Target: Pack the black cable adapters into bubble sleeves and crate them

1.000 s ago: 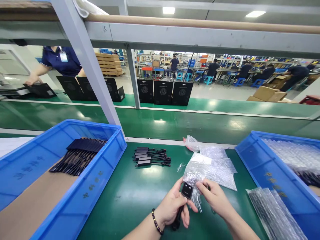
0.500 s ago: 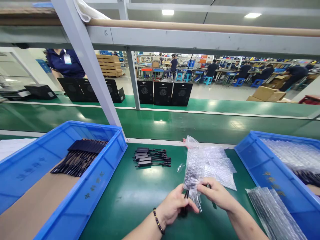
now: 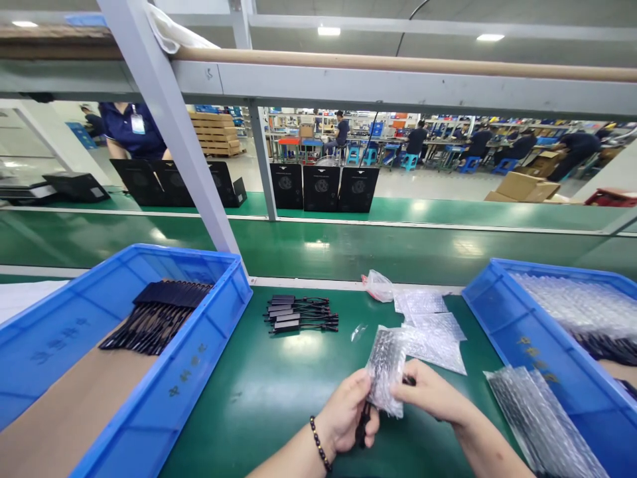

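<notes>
Between my two hands is a small clear bubble-wrap bag [image 3: 387, 362], tilted, with something dark inside it. My left hand [image 3: 346, 411] is closed on the bag's left edge, and a black cable end [image 3: 365, 423] hangs out below through its fingers. My right hand [image 3: 430, 392] pinches the lower right side of the bag. A small black object [image 3: 409, 380] shows at the right hand's fingers; its kind is unclear. To the left on the green bench lies a row of black modules with cables [image 3: 291, 314]. Several flat bubble-wrap bags [image 3: 432, 332] lie beyond my right hand.
A blue bin [image 3: 199, 372] at left holds more black cabled modules [image 3: 159, 312]. Another blue bin [image 3: 542, 372] at right contains bubble-wrapped pieces. Bubble-wrap sleeves [image 3: 542, 418] lie before it. Black boxes [image 3: 321, 189] stand across the bench; a person [image 3: 132, 133] stands behind.
The bubble-wrap bag has come down and toward me, its upper part now folded or shortened. My left fingers have moved up onto its edge and curled around the cable.
</notes>
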Demonstrator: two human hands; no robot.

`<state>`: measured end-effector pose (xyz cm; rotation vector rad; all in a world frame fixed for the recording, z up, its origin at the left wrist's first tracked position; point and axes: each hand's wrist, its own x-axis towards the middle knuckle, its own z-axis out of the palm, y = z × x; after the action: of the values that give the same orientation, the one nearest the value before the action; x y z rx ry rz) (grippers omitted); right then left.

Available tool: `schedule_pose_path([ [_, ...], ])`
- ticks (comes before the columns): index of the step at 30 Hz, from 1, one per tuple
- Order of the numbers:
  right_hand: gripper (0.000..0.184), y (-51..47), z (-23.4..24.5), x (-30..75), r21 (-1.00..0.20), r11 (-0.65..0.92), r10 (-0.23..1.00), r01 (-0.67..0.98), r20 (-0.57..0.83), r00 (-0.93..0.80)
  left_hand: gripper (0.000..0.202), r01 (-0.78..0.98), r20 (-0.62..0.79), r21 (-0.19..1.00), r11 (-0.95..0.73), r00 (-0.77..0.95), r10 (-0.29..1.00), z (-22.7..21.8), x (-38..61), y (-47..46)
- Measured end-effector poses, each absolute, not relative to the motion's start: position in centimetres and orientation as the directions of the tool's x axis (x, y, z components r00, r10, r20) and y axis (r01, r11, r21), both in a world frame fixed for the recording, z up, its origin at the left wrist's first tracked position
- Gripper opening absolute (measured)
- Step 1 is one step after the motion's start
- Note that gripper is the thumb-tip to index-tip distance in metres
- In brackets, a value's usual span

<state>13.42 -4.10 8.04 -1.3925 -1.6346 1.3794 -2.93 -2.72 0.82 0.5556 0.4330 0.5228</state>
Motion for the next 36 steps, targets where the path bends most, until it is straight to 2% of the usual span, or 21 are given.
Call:
schedule_pose_path([
  [3, 0.047, -3.6, 7.0, 13.6, -0.943, -0.139, 0.989, 0.301, -0.150, -0.014, 0.031, -0.361, -0.229, 0.648, 0.671, 0.748, 0.623, 0.5, -2.5, -3.1],
  [5, 0.049, -3.5, 6.6, 13.5, -0.947, -0.144, 0.989, 0.287, -0.132, 0.060, 0.031, -0.366, -0.218, 0.652, 0.664, 0.748, 0.627, 0.8, -2.5, -3.2],
  [12, 0.049, -4.0, 6.5, 12.4, -0.960, -0.103, 0.983, 0.260, -0.138, -0.121, 0.036, -0.469, -0.170, 0.577, 0.668, 0.732, 0.660, 2.3, -3.1, -3.0],
  [19, 0.041, -4.0, 5.8, 11.4, -0.944, -0.043, 0.995, 0.328, -0.070, -0.071, 0.036, -0.533, -0.208, 0.560, 0.634, 0.651, 0.730, 2.4, -2.6, -3.4],
  [26, 0.034, -5.3, 5.3, 10.4, -0.892, -0.007, 0.999, 0.452, -0.024, -0.032, 0.033, -0.491, -0.265, 0.608, 0.624, 0.615, 0.742, 2.4, -2.3, -3.9],
  [29, 0.031, -6.2, 5.5, 10.1, -0.835, 0.023, 1.000, 0.549, 0.026, -0.001, 0.030, -0.462, -0.260, 0.626, 0.628, 0.636, 0.727, 2.3, -2.3, -4.2],
  [32, 0.031, -7.4, 7.1, 11.3, -0.734, 0.035, 0.998, 0.679, 0.062, 0.015, 0.037, -0.390, -0.204, 0.653, 0.649, 0.735, 0.646, 2.5, -2.6, -4.4],
  [34, 0.029, -8.3, 8.5, 13.3, -0.637, -0.006, 0.997, 0.771, 0.054, 0.052, 0.039, -0.327, -0.199, 0.671, 0.665, 0.785, 0.587, 2.7, -2.8, -4.3],
  [36, 0.026, -9.2, 9.4, 16.1, -0.499, -0.111, 0.990, 0.859, 0.024, 0.141, 0.034, -0.261, -0.242, 0.687, 0.678, 0.798, 0.552, 2.8, -3.0, -4.1],
])
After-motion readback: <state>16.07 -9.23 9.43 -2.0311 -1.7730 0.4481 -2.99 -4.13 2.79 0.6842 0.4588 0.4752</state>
